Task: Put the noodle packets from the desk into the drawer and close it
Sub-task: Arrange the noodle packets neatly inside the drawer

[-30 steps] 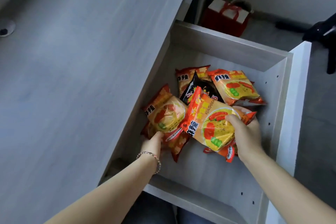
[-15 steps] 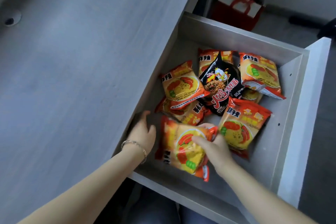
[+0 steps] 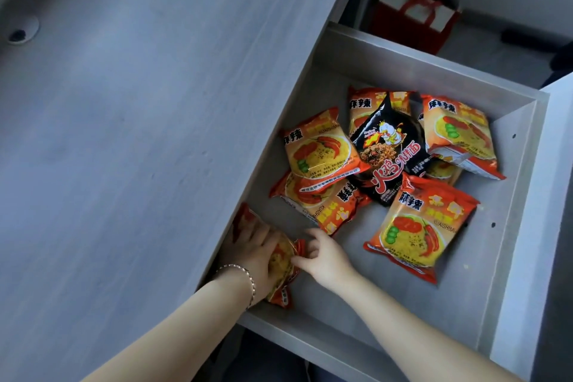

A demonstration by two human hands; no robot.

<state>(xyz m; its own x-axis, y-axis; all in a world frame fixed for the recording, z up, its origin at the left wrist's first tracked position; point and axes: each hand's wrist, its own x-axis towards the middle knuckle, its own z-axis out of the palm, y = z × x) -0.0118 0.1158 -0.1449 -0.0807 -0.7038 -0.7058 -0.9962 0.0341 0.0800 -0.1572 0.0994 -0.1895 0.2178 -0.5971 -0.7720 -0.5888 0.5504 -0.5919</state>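
Head view: left hand (image 3: 251, 253) flat on a noodle packet (image 3: 283, 262), right hand (image 3: 329, 258) loosely curled beside; seemingly light, brittle, so pinch its seam.

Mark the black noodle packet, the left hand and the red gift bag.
black noodle packet (image 3: 389, 152): head view, middle of its printed front.
left hand (image 3: 254, 253): head view, back of the hand.
red gift bag (image 3: 400, 29): head view, its red front side.

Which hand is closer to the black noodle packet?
Right. The right hand lies below-left of the black noodle packet; the left hand sits farther left, on an orange packet.
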